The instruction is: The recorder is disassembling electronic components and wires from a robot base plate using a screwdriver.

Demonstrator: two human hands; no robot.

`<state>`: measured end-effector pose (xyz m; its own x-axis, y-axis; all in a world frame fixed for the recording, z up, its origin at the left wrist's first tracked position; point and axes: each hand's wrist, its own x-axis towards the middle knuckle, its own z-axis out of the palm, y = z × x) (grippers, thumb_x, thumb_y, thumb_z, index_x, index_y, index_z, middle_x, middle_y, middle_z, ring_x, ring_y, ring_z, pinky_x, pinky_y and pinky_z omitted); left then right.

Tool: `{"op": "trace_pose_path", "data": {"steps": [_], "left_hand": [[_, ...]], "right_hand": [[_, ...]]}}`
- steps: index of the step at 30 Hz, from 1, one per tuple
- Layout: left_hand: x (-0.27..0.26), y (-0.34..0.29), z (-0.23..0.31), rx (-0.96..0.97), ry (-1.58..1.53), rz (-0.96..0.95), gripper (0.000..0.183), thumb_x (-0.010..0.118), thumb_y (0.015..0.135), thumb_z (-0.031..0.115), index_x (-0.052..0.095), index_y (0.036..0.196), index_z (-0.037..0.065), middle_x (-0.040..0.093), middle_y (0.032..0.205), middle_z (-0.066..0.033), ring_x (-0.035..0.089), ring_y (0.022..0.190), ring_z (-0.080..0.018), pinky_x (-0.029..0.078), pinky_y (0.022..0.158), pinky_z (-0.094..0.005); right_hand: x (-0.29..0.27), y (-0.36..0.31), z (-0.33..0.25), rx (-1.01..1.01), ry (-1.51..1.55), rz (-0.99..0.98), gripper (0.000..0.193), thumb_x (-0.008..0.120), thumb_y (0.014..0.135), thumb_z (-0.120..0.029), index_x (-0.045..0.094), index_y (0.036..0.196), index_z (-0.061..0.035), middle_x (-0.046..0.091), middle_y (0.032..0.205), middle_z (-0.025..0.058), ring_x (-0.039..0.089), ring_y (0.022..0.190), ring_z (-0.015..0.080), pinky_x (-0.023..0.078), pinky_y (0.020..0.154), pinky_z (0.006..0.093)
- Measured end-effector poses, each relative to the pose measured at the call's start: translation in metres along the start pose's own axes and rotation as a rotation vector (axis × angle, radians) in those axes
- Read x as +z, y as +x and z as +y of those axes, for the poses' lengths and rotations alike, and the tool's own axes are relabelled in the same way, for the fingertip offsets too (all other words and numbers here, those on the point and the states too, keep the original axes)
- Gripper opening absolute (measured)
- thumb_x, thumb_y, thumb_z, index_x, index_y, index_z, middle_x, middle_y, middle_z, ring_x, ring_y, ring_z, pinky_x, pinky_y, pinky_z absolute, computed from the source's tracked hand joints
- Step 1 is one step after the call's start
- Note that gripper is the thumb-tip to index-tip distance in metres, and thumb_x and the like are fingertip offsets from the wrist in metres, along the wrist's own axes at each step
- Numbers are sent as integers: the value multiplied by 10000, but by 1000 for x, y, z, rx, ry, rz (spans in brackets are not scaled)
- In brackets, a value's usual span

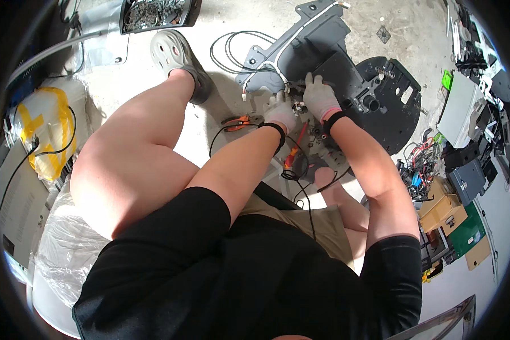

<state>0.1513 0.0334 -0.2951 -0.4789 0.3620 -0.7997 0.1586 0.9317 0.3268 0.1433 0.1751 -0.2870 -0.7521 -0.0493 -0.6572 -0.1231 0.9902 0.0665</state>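
Both my hands wear pale gloves with black bands at the wrists. A large dark grey plastic housing [317, 42], with a white cable [286, 46] along it, lies on the floor in front of me. My left hand [281, 110] is at its near edge, fingers bent beside the cable's end; what they pinch is hidden. Just to the right, my right hand [321, 97] rests against the housing with its fingers stretched out. Small metal parts [298, 105] show between the hands. A round black base plate [399, 96] with springs adjoins the housing on the right.
Orange-handled pliers [237, 122] lie left of my left wrist. Below my hands is a red-and-yellow screwdriver [291, 157] among black cables. A black tray [190, 17] of screws stands at the far left. Tangled wires [419, 164] and boxes [443, 207] line the right side.
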Motion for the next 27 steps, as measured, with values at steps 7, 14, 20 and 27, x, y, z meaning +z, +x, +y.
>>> {"op": "trace_pose_path", "data": {"steps": [7,14,20,27], "left_hand": [[-2,-4,-5,3,-18,34,619,629,785,237,446,1362,103,363,1418,-92,419,1224,-306,376,990,-451],[2,-13,-14,106,-140,147,575,616,789,199,479,1333,72,387,1407,-115,402,1252,-331,362,1017,-454],[23,-8,-28,183,-275,313,483,597,785,181,541,1255,83,417,1384,-121,446,1220,-342,376,1004,-446],[10,0,-19,43,-478,63,353,589,823,211,596,1128,33,604,1086,-207,558,1025,-387,451,879,-440]], "right_hand": [[-13,-15,-14,-55,-127,-72,402,553,840,-169,580,1137,101,468,1321,218,528,1109,342,578,711,386],[7,-23,-30,141,86,24,401,547,847,-156,569,1156,99,425,1364,183,475,1183,336,577,728,399],[-5,-20,-36,214,-28,70,354,575,819,-151,608,1096,68,429,1346,177,448,1205,339,577,736,390],[-3,-15,-25,128,-15,-19,259,554,823,-164,670,975,12,520,1187,131,484,1106,301,561,664,380]]}}
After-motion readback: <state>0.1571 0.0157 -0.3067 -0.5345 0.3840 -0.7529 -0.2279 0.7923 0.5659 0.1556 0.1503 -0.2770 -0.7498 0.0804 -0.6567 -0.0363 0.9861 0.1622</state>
